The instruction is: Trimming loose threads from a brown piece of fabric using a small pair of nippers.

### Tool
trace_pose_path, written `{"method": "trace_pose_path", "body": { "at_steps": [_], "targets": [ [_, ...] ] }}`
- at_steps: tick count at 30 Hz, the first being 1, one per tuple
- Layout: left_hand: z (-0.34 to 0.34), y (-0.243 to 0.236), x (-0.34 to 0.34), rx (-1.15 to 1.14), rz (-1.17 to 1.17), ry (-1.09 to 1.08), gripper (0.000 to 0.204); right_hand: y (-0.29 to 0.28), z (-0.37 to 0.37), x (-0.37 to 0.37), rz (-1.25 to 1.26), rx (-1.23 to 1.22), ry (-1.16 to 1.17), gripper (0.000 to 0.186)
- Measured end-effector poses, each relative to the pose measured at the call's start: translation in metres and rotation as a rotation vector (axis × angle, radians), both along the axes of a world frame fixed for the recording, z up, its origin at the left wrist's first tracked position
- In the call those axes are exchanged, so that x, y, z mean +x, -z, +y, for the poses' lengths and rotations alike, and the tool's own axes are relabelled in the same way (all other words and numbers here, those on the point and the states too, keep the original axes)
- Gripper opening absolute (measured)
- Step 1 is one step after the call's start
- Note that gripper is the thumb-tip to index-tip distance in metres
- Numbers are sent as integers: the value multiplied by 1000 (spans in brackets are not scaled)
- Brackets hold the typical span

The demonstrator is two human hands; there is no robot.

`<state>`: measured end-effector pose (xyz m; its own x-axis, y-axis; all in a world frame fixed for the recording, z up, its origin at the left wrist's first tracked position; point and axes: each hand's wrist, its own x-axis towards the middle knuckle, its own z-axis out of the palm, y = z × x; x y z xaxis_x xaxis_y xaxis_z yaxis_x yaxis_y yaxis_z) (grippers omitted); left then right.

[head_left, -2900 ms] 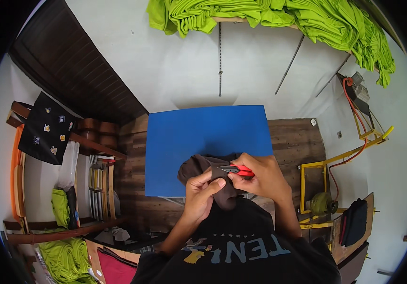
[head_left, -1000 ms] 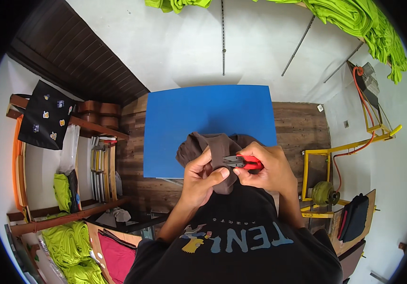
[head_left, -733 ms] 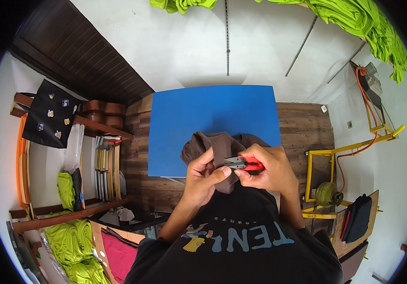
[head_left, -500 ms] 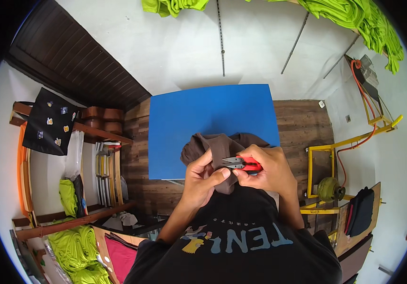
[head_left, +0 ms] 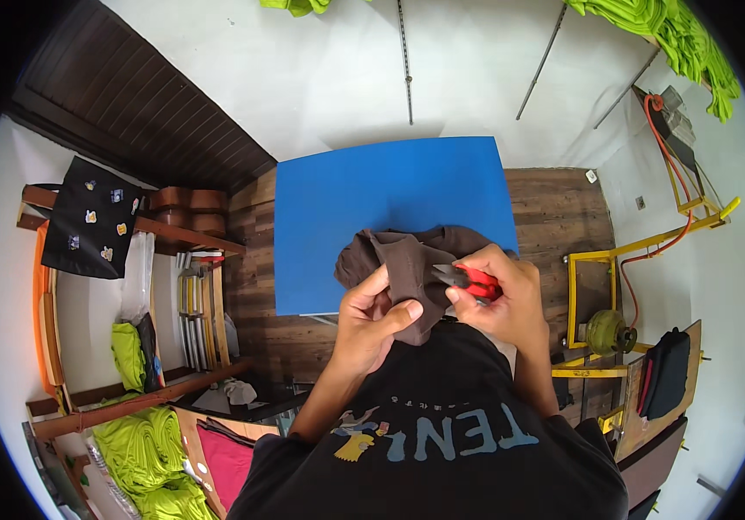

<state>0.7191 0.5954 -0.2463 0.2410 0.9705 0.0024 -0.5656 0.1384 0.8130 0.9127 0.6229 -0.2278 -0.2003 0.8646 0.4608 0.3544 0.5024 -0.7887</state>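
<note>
A dark brown cloth garment (head_left: 409,276) lies bunched over the near edge of the blue table (head_left: 390,186), its folds hanging toward me. My left hand (head_left: 374,316) pinches a folded strip of it between thumb and fingers. In my right hand (head_left: 504,290) is a pair of red-handled thread snips (head_left: 476,282), gripped around the handles. The short grey blades point left and sit just right of the pinched strip, close to the cloth. Whether the tips touch the fabric I cannot tell. The rest of the garment is partly hidden behind both hands.
At the left stands a shelf rack (head_left: 130,407) with lime-green folded cloth (head_left: 143,451) and a black bag (head_left: 91,221). A yellow metal frame (head_left: 573,303) with a green gas cylinder (head_left: 606,331) stands at the right. More green cloth (head_left: 650,30) hangs at the upper right.
The snips have moved right, off the strip, and tilted so that the blades point up and left. My right hand has turned with them. My left hand keeps its pinch; the view has shifted slightly.
</note>
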Motion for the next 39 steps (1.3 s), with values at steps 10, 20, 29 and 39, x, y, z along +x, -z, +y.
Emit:
{"method": "trace_pose_path", "body": {
  "at_steps": [10,20,29,39],
  "targets": [
    [-23,-1,-20,22,11,-9,52,3,-16,-23,-43,-34,-193,34],
    [-34,1,-29,18,35,26,56,0,-26,-31,-91,41,-165,29],
    [-33,-1,-29,1,5,21,56,-3,-25,-28,-63,42,-146,32],
    [-19,-3,-26,38,108,33,50,3,-9,-30,-97,106,-101,33]
  ]
}}
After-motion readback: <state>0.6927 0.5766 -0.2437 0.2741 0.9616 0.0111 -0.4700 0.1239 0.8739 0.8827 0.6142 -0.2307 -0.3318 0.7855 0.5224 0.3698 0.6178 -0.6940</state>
